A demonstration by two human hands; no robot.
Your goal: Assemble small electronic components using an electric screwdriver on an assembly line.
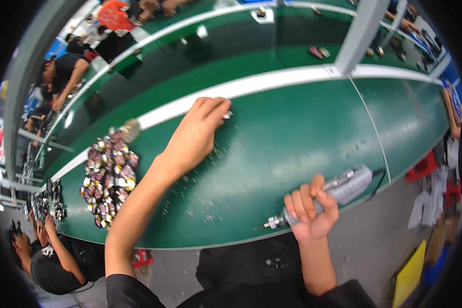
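Observation:
My right hand (313, 208) is wrapped round a grey electric screwdriver (353, 184). The tool lies slanted over the near edge of the green worktable (272, 154), its bit pointing left and its dark cord leaving the right end. Farther off, my left hand (199, 131) reaches over the table toward the white rail. Its fingers are closed together, and a small shiny whitish piece (227, 115) shows at the fingertips; its kind is too small to tell. Tiny clear or silvery bits (192, 211) lie scattered under and beside my left forearm.
Left of my left arm sits a heap of small dark, yellow and silvery assemblies (108, 177), with a round tan piece (132, 130) at its far end. A white rail (267, 81) borders a darker green belt. A grey post (362, 36) rises behind. A co-worker (61, 262) works at far left.

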